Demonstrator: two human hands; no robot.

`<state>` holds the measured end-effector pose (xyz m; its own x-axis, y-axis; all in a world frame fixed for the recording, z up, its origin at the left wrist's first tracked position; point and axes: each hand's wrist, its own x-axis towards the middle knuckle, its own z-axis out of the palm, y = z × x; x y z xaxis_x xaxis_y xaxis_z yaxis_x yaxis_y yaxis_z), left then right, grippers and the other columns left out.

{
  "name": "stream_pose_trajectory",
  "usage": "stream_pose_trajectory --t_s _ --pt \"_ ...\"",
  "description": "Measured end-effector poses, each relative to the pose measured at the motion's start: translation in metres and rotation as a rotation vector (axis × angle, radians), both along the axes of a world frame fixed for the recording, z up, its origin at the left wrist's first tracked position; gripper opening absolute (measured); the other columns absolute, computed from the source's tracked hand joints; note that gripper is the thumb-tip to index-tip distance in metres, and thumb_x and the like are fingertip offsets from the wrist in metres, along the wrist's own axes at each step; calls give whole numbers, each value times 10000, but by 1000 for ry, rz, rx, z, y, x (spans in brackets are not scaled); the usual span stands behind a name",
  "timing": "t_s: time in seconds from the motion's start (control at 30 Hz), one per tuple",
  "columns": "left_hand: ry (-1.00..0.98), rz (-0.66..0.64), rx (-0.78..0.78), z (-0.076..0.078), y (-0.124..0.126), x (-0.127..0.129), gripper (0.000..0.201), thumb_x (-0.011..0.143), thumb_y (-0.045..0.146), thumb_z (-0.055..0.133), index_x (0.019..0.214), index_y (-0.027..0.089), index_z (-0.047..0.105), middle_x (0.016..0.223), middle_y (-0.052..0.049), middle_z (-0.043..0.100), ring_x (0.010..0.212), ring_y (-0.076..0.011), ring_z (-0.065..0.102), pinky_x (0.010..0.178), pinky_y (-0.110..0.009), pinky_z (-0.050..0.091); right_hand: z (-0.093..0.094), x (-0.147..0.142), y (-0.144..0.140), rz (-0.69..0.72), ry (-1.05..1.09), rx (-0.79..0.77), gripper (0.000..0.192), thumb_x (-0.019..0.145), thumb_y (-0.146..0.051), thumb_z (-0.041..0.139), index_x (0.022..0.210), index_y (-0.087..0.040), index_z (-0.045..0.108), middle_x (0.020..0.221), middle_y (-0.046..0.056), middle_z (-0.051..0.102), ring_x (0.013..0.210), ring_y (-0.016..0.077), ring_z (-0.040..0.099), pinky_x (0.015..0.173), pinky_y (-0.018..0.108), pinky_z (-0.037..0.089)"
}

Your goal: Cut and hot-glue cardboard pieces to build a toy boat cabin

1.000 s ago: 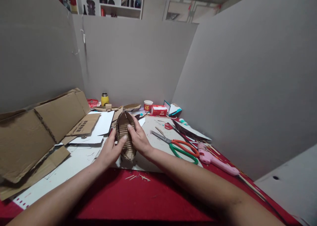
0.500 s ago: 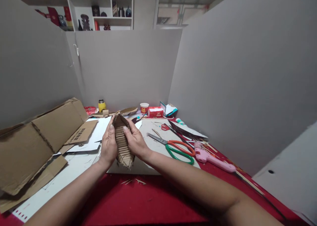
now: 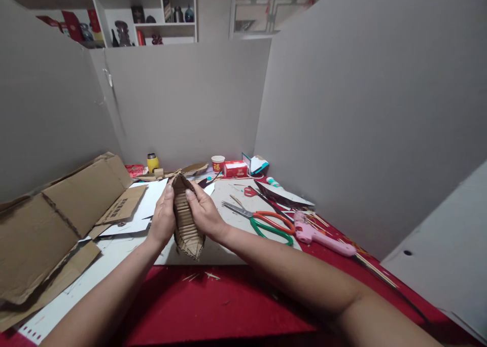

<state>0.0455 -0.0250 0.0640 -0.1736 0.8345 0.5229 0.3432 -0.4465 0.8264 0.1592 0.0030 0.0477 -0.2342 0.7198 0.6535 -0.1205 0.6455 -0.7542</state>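
Hands [image 3: 163, 217] clasp the ribbed cardboard hull [image 3: 185, 219] from both sides (scissors [image 3: 262, 220] nearby); you should press evenly, not crushing its flutes.

Two hands are in view, the left hand [image 3: 163, 218] and the right hand [image 3: 203, 212], and between them they grip one cardboard boat [image 3: 185, 220]. Two pairs of scissors lie on the table: one large pair with orange and green handles [image 3: 266, 221] and one small red pair [image 3: 251, 191]. There is one pink glue gun [image 3: 315, 234], one red paper cup [image 3: 218, 163], one yellow jar [image 3: 152, 162], one red box [image 3: 235, 169], and one large flattened cardboard sheet [image 3: 64, 210].
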Motion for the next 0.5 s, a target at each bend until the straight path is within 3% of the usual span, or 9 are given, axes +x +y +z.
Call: stream_pose_trajectory --t_s 0.27,0.5 --pt "-83 0 -37 9 3 -3 341 942 340 425 1071 199 708 1244 -53 681 1288 -244 509 1113 -365 344 3 0 -2 -54 -29 27 309 979 -303 377 1202 -196 562 1147 77 647 1041 194 600 992 327 436" --pt "-241 -105 -14 4 9 1 382 928 408 442 1091 179 701 1232 -57 687 1255 -233 536 1104 -331 339 1 0 1 -110 -69 57 320 974 -329 360 1176 -174 554 1046 94 669 953 218 619 975 390 451"
